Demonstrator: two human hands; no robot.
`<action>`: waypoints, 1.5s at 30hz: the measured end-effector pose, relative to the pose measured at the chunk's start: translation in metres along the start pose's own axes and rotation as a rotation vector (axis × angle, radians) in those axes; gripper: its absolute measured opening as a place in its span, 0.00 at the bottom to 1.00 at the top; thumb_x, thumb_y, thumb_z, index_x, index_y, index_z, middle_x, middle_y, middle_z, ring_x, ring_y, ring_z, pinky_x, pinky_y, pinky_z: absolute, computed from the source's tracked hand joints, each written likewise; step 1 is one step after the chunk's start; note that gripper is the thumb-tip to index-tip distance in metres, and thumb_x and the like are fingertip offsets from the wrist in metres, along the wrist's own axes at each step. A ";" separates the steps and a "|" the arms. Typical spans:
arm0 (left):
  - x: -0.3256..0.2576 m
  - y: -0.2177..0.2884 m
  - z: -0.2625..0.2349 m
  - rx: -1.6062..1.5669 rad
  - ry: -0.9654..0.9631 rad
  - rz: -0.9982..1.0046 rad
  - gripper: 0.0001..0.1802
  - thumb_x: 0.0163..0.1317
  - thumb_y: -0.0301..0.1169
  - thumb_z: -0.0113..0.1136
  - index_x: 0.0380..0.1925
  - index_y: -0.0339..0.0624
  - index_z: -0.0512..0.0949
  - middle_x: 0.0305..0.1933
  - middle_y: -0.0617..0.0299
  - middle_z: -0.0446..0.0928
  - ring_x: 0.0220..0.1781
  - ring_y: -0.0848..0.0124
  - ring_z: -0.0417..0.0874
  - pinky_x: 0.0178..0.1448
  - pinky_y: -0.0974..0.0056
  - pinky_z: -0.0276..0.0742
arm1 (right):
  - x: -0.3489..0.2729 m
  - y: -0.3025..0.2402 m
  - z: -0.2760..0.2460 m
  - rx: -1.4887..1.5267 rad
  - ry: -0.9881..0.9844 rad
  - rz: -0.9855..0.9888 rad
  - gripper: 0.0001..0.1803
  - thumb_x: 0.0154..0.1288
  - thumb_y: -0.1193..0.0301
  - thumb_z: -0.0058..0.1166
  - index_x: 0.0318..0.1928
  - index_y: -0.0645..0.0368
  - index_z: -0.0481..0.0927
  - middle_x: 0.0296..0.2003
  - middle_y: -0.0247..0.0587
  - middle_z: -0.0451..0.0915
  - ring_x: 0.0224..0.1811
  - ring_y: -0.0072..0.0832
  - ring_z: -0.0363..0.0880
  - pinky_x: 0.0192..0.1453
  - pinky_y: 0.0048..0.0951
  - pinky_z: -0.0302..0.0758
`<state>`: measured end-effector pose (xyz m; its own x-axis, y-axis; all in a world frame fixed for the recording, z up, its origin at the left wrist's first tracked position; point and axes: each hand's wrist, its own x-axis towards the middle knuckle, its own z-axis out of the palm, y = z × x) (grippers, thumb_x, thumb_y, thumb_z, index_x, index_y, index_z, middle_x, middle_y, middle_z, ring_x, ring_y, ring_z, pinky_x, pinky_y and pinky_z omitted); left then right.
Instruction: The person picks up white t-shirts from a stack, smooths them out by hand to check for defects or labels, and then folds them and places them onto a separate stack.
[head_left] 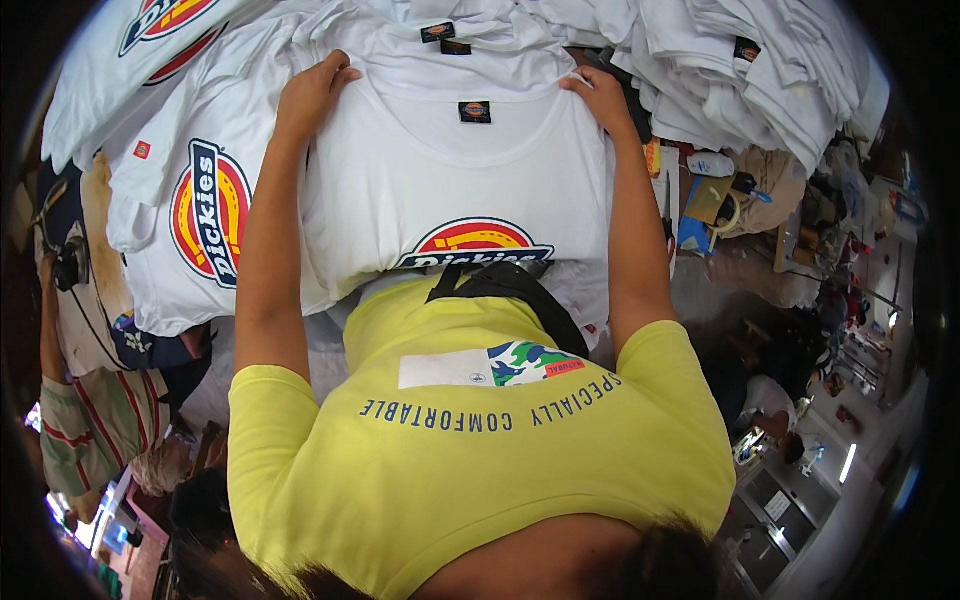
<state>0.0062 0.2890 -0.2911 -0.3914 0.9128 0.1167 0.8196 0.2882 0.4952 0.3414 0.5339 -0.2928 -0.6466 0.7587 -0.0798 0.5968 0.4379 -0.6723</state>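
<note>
A white T-shirt (440,185) is spread flat in front of me, its scooped neckline away from me and a red, yellow and dark blue print at its near edge. My left hand (318,92) is closed on its left shoulder, the thumb pointing inward. At the opposite shoulder, my right hand (602,98) pinches the cloth with bent fingers. A small black neck label (474,112) shows inside the collar. Under and beyond this shirt lie more white shirts, and one printed shirt (150,240) hangs over the edge by my left forearm.
A tall heap of white shirts (740,70) rises at the far right. Beside my right forearm are a white bottle (710,164) and a roll of tape (725,215). Another person in a striped top (105,425) is at the left.
</note>
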 end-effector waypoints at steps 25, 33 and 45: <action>-0.012 -0.005 0.018 0.198 0.273 0.083 0.13 0.63 0.44 0.48 0.35 0.47 0.69 0.31 0.59 0.79 0.28 0.56 0.79 0.27 0.56 0.71 | -0.014 -0.008 -0.003 -0.029 0.334 -0.086 0.22 0.46 0.52 0.63 0.32 0.58 0.81 0.27 0.43 0.81 0.29 0.39 0.79 0.35 0.29 0.73; -0.005 0.000 0.009 0.203 0.077 0.083 0.14 0.64 0.44 0.45 0.36 0.45 0.68 0.33 0.56 0.79 0.31 0.52 0.78 0.32 0.54 0.71 | 0.004 0.002 0.004 -0.105 0.154 -0.035 0.30 0.45 0.43 0.61 0.37 0.58 0.81 0.32 0.46 0.81 0.34 0.40 0.79 0.40 0.34 0.73; 0.001 0.011 -0.038 -0.268 0.038 -0.049 0.19 0.54 0.46 0.60 0.36 0.41 0.81 0.29 0.56 0.80 0.32 0.70 0.80 0.41 0.70 0.72 | -0.001 -0.013 -0.027 -0.027 0.152 -0.166 0.28 0.47 0.44 0.60 0.29 0.59 0.81 0.23 0.39 0.78 0.25 0.29 0.74 0.32 0.28 0.69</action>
<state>-0.0010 0.2825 -0.2528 -0.4477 0.8865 0.1170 0.6613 0.2402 0.7106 0.3474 0.5405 -0.2639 -0.6591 0.7381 0.1440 0.5018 0.5743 -0.6468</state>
